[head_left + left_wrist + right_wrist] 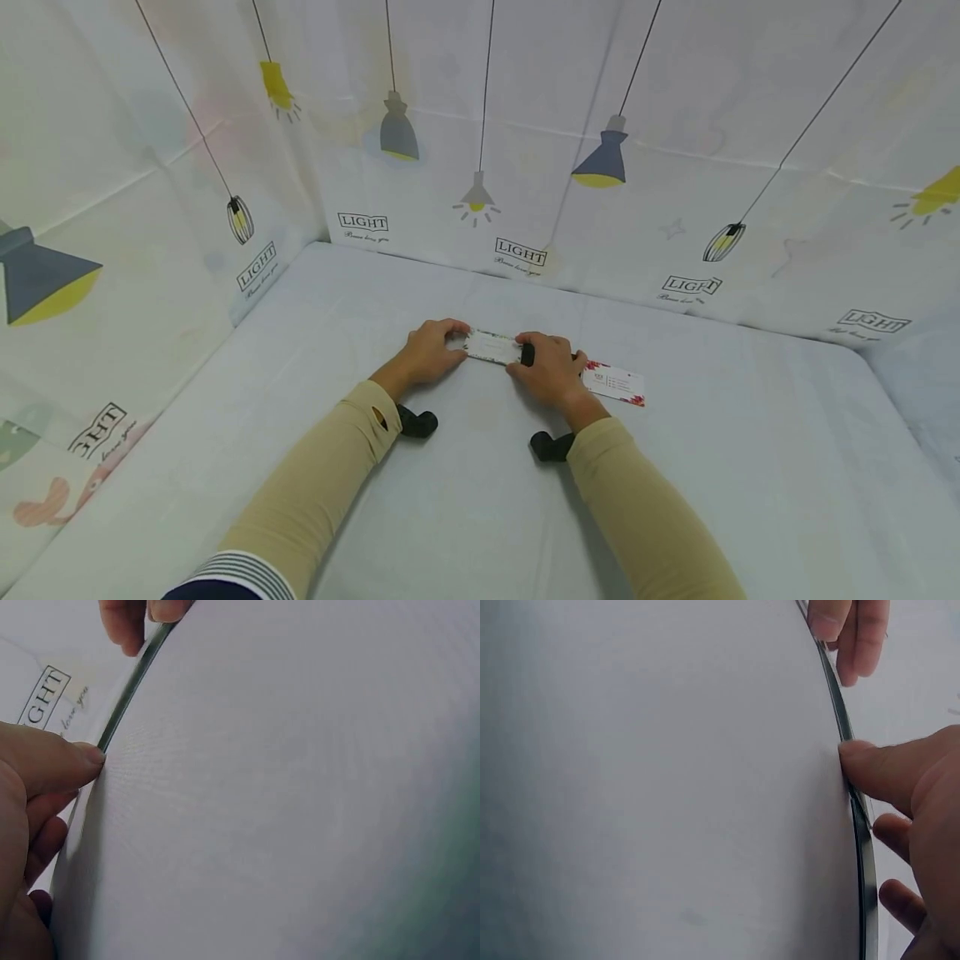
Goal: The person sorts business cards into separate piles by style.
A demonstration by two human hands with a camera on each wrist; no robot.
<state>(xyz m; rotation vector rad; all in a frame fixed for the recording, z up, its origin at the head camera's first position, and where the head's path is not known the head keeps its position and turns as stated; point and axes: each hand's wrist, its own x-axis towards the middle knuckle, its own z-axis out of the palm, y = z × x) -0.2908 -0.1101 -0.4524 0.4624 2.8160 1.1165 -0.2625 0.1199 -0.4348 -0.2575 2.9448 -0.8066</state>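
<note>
A white card-like piece [491,346] with floral print at its ends and a dark thin side edge lies flat on the white tabletop in the head view. My left hand [433,350] pinches its left end between thumb and fingers. At its right end my right hand [551,367] grips it the same way, and a black patch [527,355] shows between thumb and forefinger. In the left wrist view the left thumb [82,759] presses the dark edge [131,690]. The right thumb [862,759] meets that edge in the right wrist view.
A white card with red flowers [613,383] lies just right of the right hand, partly hidden by it. Black curved mounts [417,422] stick out at both wrists. A white cloth wall [525,150] printed with lamps stands behind the table.
</note>
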